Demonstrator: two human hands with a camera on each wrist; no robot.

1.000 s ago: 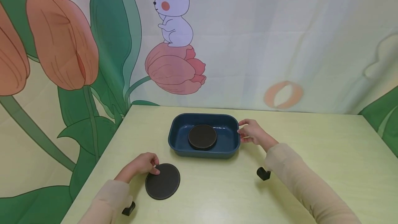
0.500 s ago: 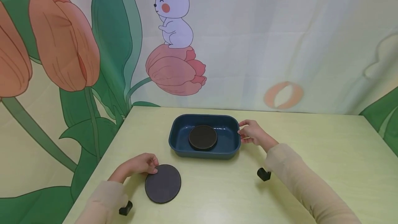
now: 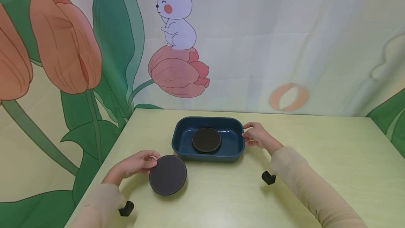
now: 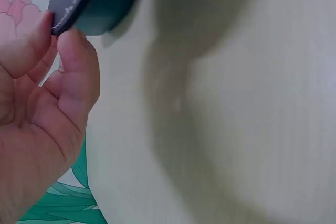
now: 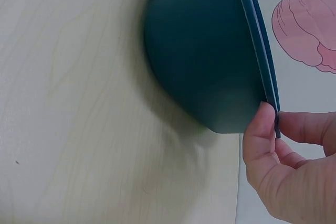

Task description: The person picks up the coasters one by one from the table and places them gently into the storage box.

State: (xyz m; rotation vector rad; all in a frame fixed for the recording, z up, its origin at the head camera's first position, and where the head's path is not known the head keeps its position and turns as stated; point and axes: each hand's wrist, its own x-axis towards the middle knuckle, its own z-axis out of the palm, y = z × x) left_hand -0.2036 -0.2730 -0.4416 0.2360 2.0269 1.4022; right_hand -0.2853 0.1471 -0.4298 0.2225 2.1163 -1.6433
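My left hand [image 3: 139, 163] pinches the edge of a round dark coaster [image 3: 168, 176] with stitching around its rim. This coaster is held tilted above the table, in front of a blue rectangular baking dish [image 3: 205, 158]. In the left wrist view, thumb and fingertips grip the coaster's edge [image 4: 71, 3]. Inside the dish lies another round dark coaster [image 3: 206, 140], apparently on top of more; the ones below are mostly hidden. At the dish's right end, my right hand [image 3: 257, 135] pinches the rim between thumb and fingers, and the right wrist view shows the dish's outer wall [image 5: 205, 56].
The dish stands on a pale wood-grain table [image 3: 316, 150], near its back edge. Behind hangs a curtain [image 3: 253, 45] printed with tulips and a rabbit. A small black piece [image 3: 268, 177] sits by the right sleeve, and a similar black piece [image 3: 126, 208] by the left.
My left hand has raised the coaster off the table and moved it slightly toward the dish. The right hand and the dish have stayed in place.
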